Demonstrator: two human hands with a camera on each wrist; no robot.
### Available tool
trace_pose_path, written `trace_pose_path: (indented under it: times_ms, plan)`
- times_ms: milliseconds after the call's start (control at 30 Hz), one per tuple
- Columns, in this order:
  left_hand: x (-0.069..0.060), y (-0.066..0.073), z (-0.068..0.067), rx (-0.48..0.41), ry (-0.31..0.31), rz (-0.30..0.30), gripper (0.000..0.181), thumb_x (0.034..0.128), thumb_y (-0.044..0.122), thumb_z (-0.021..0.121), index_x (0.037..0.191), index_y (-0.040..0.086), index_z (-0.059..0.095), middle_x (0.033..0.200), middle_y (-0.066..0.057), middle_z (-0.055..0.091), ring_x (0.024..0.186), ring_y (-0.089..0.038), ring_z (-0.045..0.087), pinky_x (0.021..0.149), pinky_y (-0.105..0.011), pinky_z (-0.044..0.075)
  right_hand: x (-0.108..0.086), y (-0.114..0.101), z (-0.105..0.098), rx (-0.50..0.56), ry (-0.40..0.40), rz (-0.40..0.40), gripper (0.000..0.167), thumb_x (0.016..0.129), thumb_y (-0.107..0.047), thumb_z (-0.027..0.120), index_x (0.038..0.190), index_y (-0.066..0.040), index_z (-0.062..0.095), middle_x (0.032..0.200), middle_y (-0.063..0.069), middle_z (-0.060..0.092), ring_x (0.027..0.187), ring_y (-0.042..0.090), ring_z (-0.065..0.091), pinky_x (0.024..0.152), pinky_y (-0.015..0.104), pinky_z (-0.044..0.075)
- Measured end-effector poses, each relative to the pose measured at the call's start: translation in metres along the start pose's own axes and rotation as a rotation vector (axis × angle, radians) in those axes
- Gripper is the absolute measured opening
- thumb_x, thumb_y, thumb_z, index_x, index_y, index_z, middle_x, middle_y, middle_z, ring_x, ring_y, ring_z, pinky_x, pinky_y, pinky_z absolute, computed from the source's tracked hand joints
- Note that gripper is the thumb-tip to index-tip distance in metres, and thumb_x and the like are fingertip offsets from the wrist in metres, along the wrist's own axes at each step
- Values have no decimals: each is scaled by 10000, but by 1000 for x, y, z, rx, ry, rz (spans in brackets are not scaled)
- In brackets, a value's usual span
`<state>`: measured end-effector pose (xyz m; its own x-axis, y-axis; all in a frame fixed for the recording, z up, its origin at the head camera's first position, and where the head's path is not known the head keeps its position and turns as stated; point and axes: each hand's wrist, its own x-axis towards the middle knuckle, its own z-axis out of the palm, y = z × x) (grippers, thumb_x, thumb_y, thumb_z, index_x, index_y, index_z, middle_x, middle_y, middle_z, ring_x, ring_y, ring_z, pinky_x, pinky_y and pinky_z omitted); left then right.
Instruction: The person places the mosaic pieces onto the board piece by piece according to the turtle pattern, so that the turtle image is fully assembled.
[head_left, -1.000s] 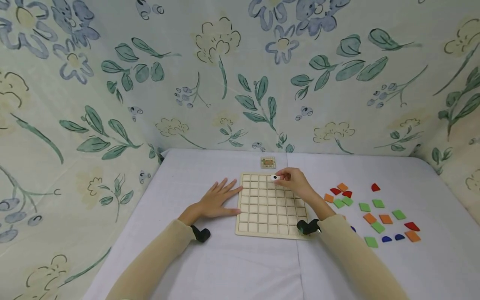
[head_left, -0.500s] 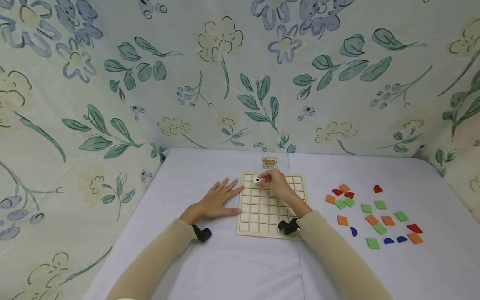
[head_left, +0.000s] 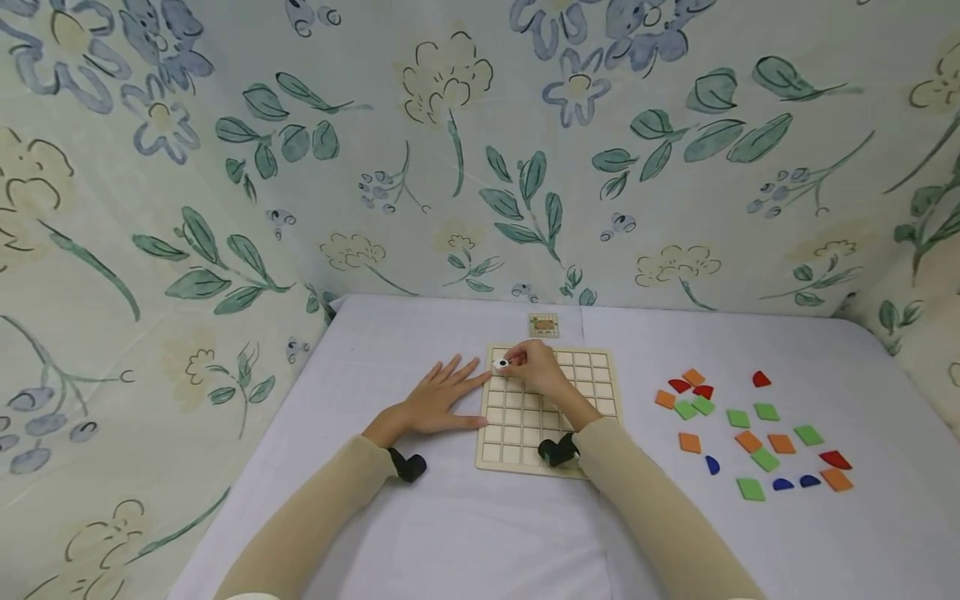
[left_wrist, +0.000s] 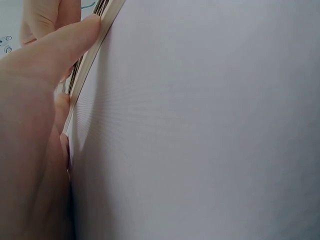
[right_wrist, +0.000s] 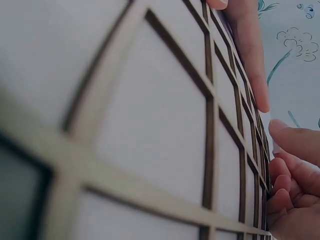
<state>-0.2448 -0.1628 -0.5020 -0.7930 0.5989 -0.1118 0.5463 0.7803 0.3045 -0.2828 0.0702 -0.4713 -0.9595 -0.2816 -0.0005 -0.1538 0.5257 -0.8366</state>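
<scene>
A square wooden grid board (head_left: 517, 434) lies on the white-covered table. My left hand (head_left: 438, 402) rests flat beside it with fingers spread, the thumb and a fingertip touching its left edge. Over the board's upper left cells, my right hand (head_left: 534, 367) pinches a small white piece with a black dot (head_left: 502, 364) between thumb and fingers. In the right wrist view the board's raised grid bars (right_wrist: 210, 150) fill the near field, and the curled right fingers (right_wrist: 295, 175) mostly hide the piece. The left wrist view has the left thumb (left_wrist: 75, 42) against the board's side.
Loose flat pieces lie scattered to the right: green tiles (head_left: 765, 459), orange tiles (head_left: 782, 443), red wedges (head_left: 835, 460) and blue half-rounds (head_left: 809, 481). A small patterned card (head_left: 543, 325) lies behind the board. A floral cloth (head_left: 450, 167) hangs at the back.
My right hand has moved left across the top of the board, carrying the white piece from the upper middle to the upper left corner area. The left hand has stayed in place.
</scene>
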Motion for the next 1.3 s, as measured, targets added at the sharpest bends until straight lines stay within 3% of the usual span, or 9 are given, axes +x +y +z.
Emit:
trace_pose_path:
  times_ms: [733, 1300]
  plan:
    - [2, 0, 1, 13, -15, -20, 892, 873, 812, 410, 1599, 376, 129, 1668, 39, -2, 1516, -264, -98, 1198, -504, -63, 6, 1, 9, -42, 61, 43, 193, 784, -61, 856, 925, 19, 751, 685, 33, 602, 607, 125, 482, 563, 240, 394]
    - [2, -1, 2, 12, -25, -27, 891, 870, 820, 399, 1597, 399, 101, 1667, 49, -19, 1515, -257, -112, 1196, -498, -74, 2, 4, 1, 25, 64, 35, 227, 788, -87, 859, 961, 25, 763, 732, 54, 649, 641, 141, 534, 581, 249, 443]
